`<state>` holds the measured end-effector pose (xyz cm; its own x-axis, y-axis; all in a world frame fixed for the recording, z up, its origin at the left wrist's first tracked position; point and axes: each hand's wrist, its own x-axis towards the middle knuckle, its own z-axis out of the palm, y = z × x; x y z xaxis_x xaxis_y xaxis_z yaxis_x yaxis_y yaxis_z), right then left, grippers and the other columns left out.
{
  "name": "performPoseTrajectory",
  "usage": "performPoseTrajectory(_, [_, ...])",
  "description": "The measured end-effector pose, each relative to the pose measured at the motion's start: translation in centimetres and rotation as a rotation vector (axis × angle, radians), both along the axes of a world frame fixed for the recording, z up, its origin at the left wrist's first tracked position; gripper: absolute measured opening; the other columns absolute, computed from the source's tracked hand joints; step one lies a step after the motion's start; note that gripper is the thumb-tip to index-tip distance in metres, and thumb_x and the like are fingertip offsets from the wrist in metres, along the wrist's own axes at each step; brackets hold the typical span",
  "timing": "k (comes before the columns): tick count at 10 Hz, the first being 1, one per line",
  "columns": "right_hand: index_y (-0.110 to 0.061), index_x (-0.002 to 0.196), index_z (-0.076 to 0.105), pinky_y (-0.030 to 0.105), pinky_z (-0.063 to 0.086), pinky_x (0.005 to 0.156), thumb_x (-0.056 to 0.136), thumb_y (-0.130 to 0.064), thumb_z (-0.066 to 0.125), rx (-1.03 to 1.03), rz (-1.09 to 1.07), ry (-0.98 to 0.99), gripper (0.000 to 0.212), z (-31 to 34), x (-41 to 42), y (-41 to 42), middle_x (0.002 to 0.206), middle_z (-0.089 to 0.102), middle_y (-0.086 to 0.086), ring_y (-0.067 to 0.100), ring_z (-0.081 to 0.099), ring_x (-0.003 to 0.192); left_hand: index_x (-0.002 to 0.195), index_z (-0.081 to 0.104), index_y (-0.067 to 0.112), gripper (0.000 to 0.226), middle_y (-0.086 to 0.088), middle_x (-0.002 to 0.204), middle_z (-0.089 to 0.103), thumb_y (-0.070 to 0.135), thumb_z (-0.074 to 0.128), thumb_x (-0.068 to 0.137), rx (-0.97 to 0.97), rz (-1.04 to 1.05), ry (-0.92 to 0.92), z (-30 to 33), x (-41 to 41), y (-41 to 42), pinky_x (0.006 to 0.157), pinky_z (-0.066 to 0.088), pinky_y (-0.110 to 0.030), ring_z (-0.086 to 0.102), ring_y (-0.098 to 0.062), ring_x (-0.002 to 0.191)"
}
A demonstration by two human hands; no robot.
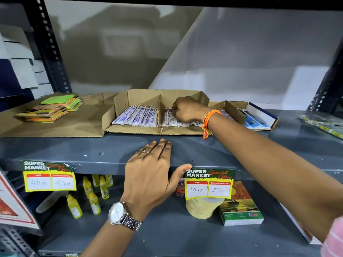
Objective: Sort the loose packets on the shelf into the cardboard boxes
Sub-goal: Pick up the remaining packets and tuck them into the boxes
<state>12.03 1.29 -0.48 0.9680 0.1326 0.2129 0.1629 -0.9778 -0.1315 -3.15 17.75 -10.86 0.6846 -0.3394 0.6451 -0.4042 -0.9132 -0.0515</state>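
So: right hand (182, 110) sits in the divided cardboard box (141, 97), R compartment, fingers pinched on white packets (173, 120) there. More packets (137, 115) fill the L compartment. Left hand (150, 171) lies flat, fingers spread, on shelf (92, 151) edge in front of box.

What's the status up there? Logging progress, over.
Left hand flat on grey shelf edge, empty. Right hand fingering white packets in right compartment of brown cardboard box. Nothing blocking.
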Motion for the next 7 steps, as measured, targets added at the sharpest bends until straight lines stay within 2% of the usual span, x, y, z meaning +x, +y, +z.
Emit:
performPoseTrajectory(1, [-0.003, 0.096, 0.068, 0.037, 0.056, 0.074, 0.088, -0.015, 0.048, -0.048, 0.039, 0.041, 0.024, -0.6, -0.1, 0.0, 0.094, 0.071, 0.017, 0.033, 0.067, 0.087, 0.123, 0.068, 0.006, 0.082, -0.013, 0.125, 0.069, 0.069, 0.023, 0.096, -0.003, -0.002, -0.004, 0.0, 0.0, 0.0, 0.094, 0.051, -0.041, 0.064, -0.031, 0.117])
performPoseTrajectory(3, [-0.003, 0.095, 0.067, 0.034, 0.051, 0.07, 0.09, -0.014, 0.046, -0.007, 0.056, 0.098, 0.024, 0.1, -0.9, -0.8, 0.097, 0.07, 0.017, 0.031, 0.063, 0.088, 0.124, 0.067, 0.006, 0.084, -0.013, 0.127, 0.068, 0.069, 0.02, 0.096, -0.006, -0.012, 0.008, 0.0, -0.1, 0.0, 0.097, 0.05, -0.041, 0.064, -0.03, 0.118])
performPoseTrajectory(4, [0.001, 0.094, 0.067, 0.038, 0.055, 0.075, 0.088, -0.008, 0.044, 0.044, 0.031, 0.032, 0.026, 0.6, -1.5, -2.2, 0.095, 0.069, 0.018, 0.031, 0.065, 0.087, 0.124, 0.067, 0.005, 0.084, -0.013, 0.126, 0.069, 0.069, 0.02, 0.097, -0.006, -0.021, 0.007, 0.2, -0.2, 0.1, 0.096, 0.051, -0.042, 0.064, -0.031, 0.117])
performPoseTrajectory(5, [0.002, 0.09, 0.066, 0.036, 0.053, 0.071, 0.089, -0.005, 0.044, 0.015, 0.007, 0.018, 0.023, 0.5, -2.1, -3.0, 0.088, 0.066, 0.015, 0.029, 0.063, 0.083, 0.123, 0.068, 0.005, 0.083, -0.013, 0.125, 0.069, 0.068, 0.021, 0.097, -0.006, -0.019, 0.001, 0.1, -0.2, 0.0, 0.094, 0.052, -0.042, 0.065, -0.031, 0.116])
performPoseTrajectory(6, [0.001, 0.091, 0.067, 0.031, 0.054, 0.073, 0.09, -0.003, 0.05, -0.061, 0.009, 0.048, 0.018, -0.7, -2.6, -2.7, 0.091, 0.067, 0.014, 0.03, 0.065, 0.087, 0.122, 0.069, 0.005, 0.082, -0.014, 0.123, 0.07, 0.068, 0.022, 0.097, -0.011, -0.023, -0.013, 0.2, -0.1, 0.0, 0.092, 0.052, -0.042, 0.066, -0.031, 0.115])
performPoseTrajectory(7, [0.001, 0.095, 0.068, 0.03, 0.054, 0.074, 0.091, -0.004, 0.052, -0.053, 0.002, -0.005, 0.017, -0.5, -2.9, -2.7, 0.094, 0.069, 0.014, 0.03, 0.065, 0.087, 0.122, 0.068, 0.005, 0.081, -0.013, 0.123, 0.07, 0.068, 0.023, 0.097, -0.023, -0.027, -0.009, 0.1, -0.2, -0.1, 0.092, 0.053, -0.042, 0.066, -0.031, 0.115])
